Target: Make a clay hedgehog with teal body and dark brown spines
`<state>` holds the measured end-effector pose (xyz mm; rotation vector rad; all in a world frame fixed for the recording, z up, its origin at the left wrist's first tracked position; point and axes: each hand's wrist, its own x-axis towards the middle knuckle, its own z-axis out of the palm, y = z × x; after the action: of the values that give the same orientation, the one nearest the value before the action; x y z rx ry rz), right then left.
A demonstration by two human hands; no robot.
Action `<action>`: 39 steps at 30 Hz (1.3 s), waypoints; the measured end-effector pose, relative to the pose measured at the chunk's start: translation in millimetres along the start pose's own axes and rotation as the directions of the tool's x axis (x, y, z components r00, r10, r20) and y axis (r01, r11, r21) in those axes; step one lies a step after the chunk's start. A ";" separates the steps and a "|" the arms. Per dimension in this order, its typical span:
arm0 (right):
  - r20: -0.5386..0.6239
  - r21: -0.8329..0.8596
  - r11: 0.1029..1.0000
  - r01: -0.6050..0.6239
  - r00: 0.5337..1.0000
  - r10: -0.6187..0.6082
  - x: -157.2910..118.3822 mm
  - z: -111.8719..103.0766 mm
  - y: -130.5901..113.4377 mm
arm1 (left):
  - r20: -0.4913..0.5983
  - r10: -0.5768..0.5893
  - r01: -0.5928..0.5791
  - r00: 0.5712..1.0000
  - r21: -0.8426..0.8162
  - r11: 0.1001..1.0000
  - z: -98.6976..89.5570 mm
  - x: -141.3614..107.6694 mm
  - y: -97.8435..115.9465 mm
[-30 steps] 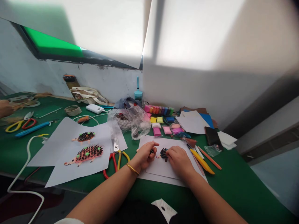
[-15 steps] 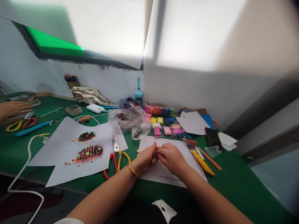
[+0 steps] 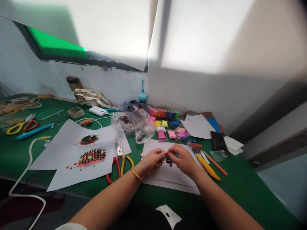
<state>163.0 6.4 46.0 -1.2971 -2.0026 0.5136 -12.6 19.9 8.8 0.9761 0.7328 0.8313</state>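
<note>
My left hand (image 3: 153, 162) and my right hand (image 3: 181, 158) meet fingertip to fingertip over white paper (image 3: 165, 179). The fingers of both are closed in a pinch, and whatever sits between the tips is too small to name. Just beneath the right fingers, a small dark, spiky clay hedgehog (image 3: 168, 159) with a bit of blue shows in part on the paper; the right hand covers the rest. A pale pink lump of clay (image 3: 142, 155) lies by the paper's left edge.
Left of my hands are red-and-yellow-handled scissors (image 3: 119, 163) and paper carrying two clay hedgehogs (image 3: 90, 158). Packets of coloured clay (image 3: 161, 135) and a plastic bag (image 3: 136, 123) lie behind. A yellow cutter (image 3: 208, 167) and a phone (image 3: 219, 142) are at right.
My hands have shifted and drawn slightly apart, and the small hedgehog now shows on the paper under the right fingers. Another person's hand at the far left has left the view.
</note>
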 end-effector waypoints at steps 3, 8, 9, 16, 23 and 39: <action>-0.093 0.105 0.986 -0.127 0.986 0.137 -0.2 -4.1 18.3 | -0.116 -0.001 -0.004 0.993 -0.037 0.999 -1.2 1.0 3.3; -0.065 0.189 0.953 -0.238 0.965 0.253 -10.5 -4.1 53.7 | -0.227 -0.037 -0.001 0.973 -0.165 0.986 -6.4 4.6 4.4; -0.051 0.186 0.952 -0.244 0.965 0.258 -12.9 -2.4 58.1 | -0.229 -0.038 -0.002 0.973 -0.174 0.985 -6.7 4.9 4.3; -0.086 -0.060 0.977 -0.204 0.976 0.198 -12.6 7.2 59.5 | -0.239 -0.042 -0.001 0.970 -0.175 0.985 -3.3 2.9 6.9; -0.053 -0.226 0.962 -0.154 0.988 0.145 -6.5 11.2 56.2 | -0.235 -0.043 0.003 0.971 -0.170 0.986 -3.5 3.7 6.8; 0.090 -0.494 0.870 0.008 0.995 0.041 3.3 6.4 45.7 | -0.231 -0.042 0.000 0.972 -0.176 0.984 -2.5 2.9 7.6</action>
<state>186.4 29.0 13.1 -1.6145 -2.2993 0.0611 -15.3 25.8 14.3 0.7190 0.8550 0.9858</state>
